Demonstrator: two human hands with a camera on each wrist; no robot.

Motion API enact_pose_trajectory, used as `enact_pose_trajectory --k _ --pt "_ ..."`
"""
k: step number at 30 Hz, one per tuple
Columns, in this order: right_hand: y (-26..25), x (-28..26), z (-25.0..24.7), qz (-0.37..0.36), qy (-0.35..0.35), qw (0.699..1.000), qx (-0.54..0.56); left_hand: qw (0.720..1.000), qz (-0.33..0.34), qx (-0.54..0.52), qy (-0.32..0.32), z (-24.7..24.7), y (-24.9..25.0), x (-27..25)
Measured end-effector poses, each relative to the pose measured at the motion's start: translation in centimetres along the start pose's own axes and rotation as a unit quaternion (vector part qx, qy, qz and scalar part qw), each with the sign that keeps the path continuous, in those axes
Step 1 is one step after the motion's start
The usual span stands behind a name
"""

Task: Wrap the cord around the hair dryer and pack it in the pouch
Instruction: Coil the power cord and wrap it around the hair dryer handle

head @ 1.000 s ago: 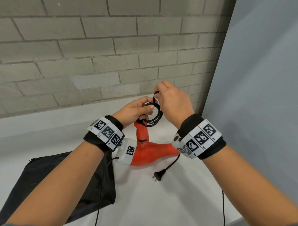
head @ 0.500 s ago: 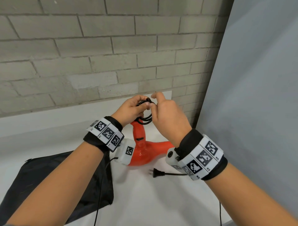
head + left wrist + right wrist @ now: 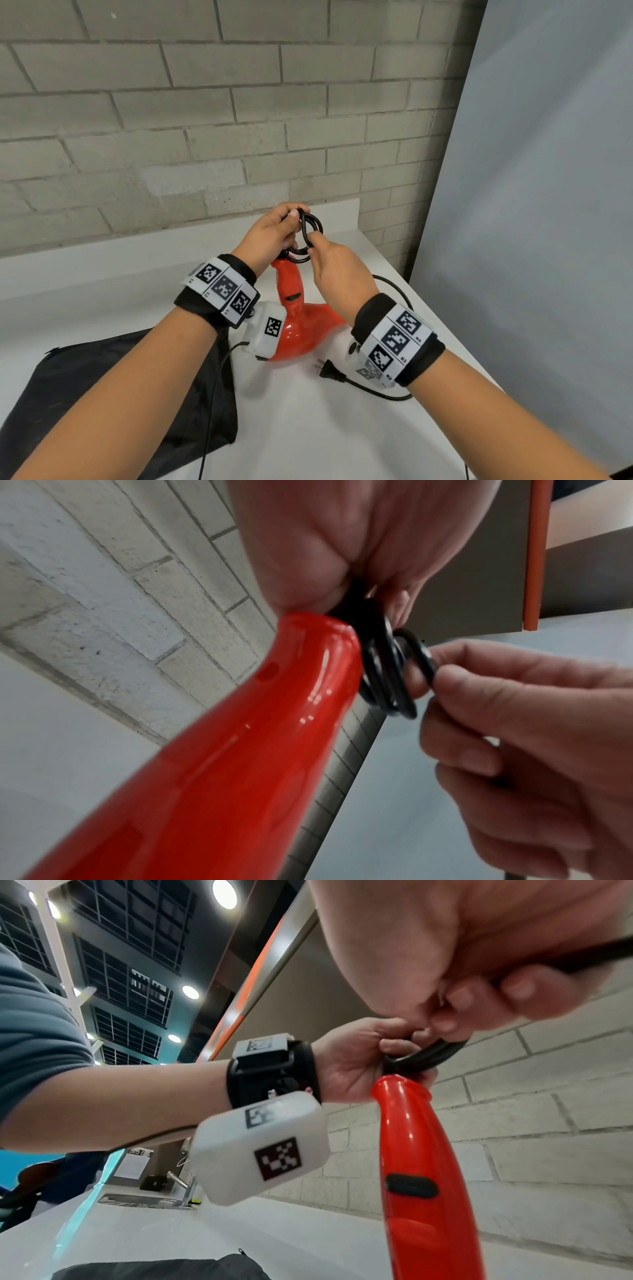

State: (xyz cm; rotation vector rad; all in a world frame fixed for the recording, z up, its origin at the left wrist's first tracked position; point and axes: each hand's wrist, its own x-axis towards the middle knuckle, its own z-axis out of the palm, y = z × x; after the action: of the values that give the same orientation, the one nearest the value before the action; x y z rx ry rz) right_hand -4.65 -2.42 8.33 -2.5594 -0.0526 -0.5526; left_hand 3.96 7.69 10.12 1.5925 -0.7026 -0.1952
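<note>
Left hand (image 3: 270, 233) grips coiled black cord (image 3: 310, 228) atop the red hair dryer (image 3: 291, 308) handle; right hand (image 3: 339, 274) pinches a loop

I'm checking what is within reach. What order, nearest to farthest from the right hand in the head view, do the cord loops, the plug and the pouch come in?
From the right hand:
1. Cord loops: pinched in its fingers, above the dryer handle.
2. Plug: on the table, beside the right wrist.
3. Pouch: flat on the table, far left.
</note>
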Motion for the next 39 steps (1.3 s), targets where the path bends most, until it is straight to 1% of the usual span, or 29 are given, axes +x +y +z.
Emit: enact_pose_trajectory --k 6,9,11,13,18,19,20,22,23,24,25,26,27,28,29,30,31,32,35,37,39 --pt "0.2 0.2 0.6 -0.016 -0.013 0.998 -0.060 0.999 -0.024 0.009 0.024 0.5 0.0 0.1" --pt "0.2 0.1 0.9 -0.025 -0.014 0.997 -0.075 0.998 -0.022 0.040 0.045 0.6 -0.3 0.2" --pt "0.1 0.0 1.0 -0.026 -0.013 0.997 -0.076 0.998 -0.020 0.041 0.050 0.8 -0.4 0.3" --pt "0.2 0.0 1.1 -0.020 -0.012 0.998 -0.066 0.997 -0.015 0.048 0.052 0.9 -0.4 0.3" --pt "1.2 -0.8 0.2 0.016 -0.059 0.998 0.017 0.997 -0.002 0.065 0.051 0.8 -0.5 0.4" --pt "1.6 -1.2 -0.2 0.021 -0.049 0.998 0.018 0.997 -0.001 0.064 0.053 0.7 -0.5 0.4" --pt "2.1 -1.8 -0.4 0.017 -0.016 1.000 0.001 0.997 -0.001 0.062 0.056 0.7 -0.6 0.4" --pt "2.7 -3.2 -0.6 -0.025 0.072 0.996 -0.043 0.997 -0.002 0.054 0.062 0.6 -0.7 0.4" --pt "2.9 -4.0 -0.5 -0.047 0.097 0.993 -0.043 0.997 -0.003 0.050 0.066 0.6 -0.8 0.4" --pt "3.2 -4.7 -0.2 -0.058 0.085 0.994 -0.034 0.996 -0.004 0.048 0.069 0.6 -0.9 0.4" --pt "3.5 -5.6 0.2 -0.047 0.034 0.998 -0.021 0.996 -0.005 0.045 0.073 0.7 -1.0 0.4" --pt "3.7 -6.2 0.8 -0.009 -0.042 0.999 -0.011 0.996 -0.004 0.042 0.076 0.7 -1.0 0.4" --pt "4.2 -6.8 1.5 0.045 -0.129 0.990 -0.013 0.996 -0.004 0.039 0.079 0.9 -1.0 0.3" --pt "4.6 -7.3 2.3 0.097 -0.215 0.971 -0.034 0.996 -0.004 0.036 0.081 1.0 -0.9 0.2" --pt "5.2 -7.7 3.1 0.133 -0.289 0.946 -0.069 0.996 -0.003 0.035 0.084 1.2 -0.8 0.2" --pt "5.6 -8.1 4.0 0.151 -0.344 0.921 -0.107 0.996 -0.004 0.036 0.085 1.4 -0.8 0.1" --pt "6.0 -8.4 4.7 0.160 -0.377 0.902 -0.138 0.996 -0.003 0.039 0.085 1.5 -0.7 0.1" --pt "6.3 -8.5 5.3 0.170 -0.392 0.890 -0.156 0.995 -0.002 0.043 0.084 1.6 -0.6 0.0" --pt "6.9 -8.0 6.4 0.193 -0.394 0.881 -0.177 0.996 -0.005 0.043 0.080 1.9 -0.4 -0.3" --pt "7.2 -7.4 6.6 0.197 -0.411 0.870 -0.186 0.996 -0.009 0.041 0.081 2.0 -0.3 -0.4" --pt "7.5 -7.1 6.5 0.213 -0.413 0.867 -0.179 0.996 -0.013 0.040 0.083 2.0 -0.2 -0.5"
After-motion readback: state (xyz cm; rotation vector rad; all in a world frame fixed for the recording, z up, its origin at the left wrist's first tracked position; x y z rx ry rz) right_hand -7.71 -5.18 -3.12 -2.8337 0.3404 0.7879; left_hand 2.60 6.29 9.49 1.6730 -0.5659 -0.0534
